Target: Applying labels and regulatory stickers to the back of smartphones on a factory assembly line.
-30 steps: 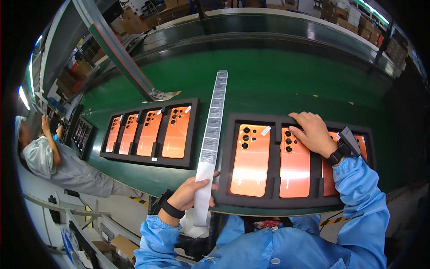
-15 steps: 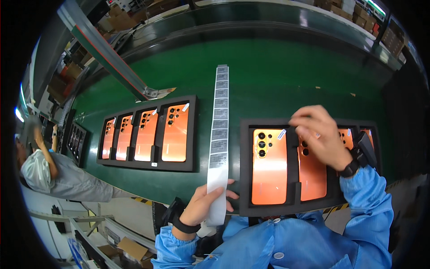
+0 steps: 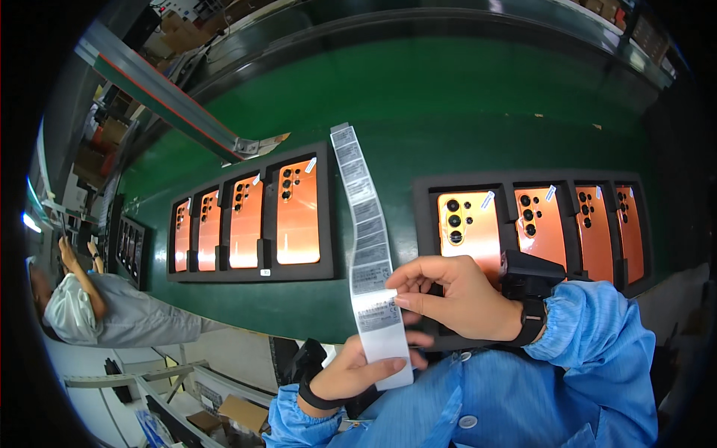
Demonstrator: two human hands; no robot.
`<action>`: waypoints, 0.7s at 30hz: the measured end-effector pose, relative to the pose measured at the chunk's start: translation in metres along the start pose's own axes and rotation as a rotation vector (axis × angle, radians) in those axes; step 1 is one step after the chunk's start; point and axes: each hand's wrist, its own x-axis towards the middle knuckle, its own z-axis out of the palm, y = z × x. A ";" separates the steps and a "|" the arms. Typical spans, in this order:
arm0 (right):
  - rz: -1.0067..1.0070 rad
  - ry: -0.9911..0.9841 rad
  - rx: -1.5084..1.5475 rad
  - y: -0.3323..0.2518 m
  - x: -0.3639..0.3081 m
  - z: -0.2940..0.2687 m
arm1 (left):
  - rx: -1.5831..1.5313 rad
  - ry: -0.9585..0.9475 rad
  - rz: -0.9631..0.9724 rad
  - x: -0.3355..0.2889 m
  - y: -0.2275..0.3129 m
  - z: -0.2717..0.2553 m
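The right hand point(image 3: 467, 302), right of centre in the lower half, has thumb and forefinger pinched together at the right edge of a label strip point(image 3: 370, 231), its other fingers curled in. The left hand point(image 3: 357, 371), just below, is closed lightly on the strip's blank lower end, thumb on top and fingertips showing past the right edge.

From there the strip runs up the middle of the frame, its far end just beside the upper right corner of the left foam tray point(image 3: 326, 216). A narrow gap parts strip and tray. On the other side, a green gap widens upward to the left rim of the right foam tray point(image 3: 426, 216); the right hand and wrist cover that tray's lower left part. Each tray bears four orange phones point(image 3: 299, 224).

Beyond both, the green tabletop point(image 3: 448, 142) stretches across the upper frame; a metal post point(image 3: 164, 97) slants down at upper left. A co-worker point(image 3: 127, 306) is at the left edge.
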 end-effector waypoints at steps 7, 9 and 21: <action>-0.458 -0.038 -0.628 0.001 -0.012 -0.001 | -0.317 0.168 0.071 0.018 0.009 -0.016; -0.486 -0.021 -0.670 0.000 -0.014 0.001 | -0.228 0.205 0.043 0.021 0.009 -0.018; -0.609 0.090 -0.862 0.000 -0.019 0.003 | -0.071 0.541 0.050 0.021 0.004 0.011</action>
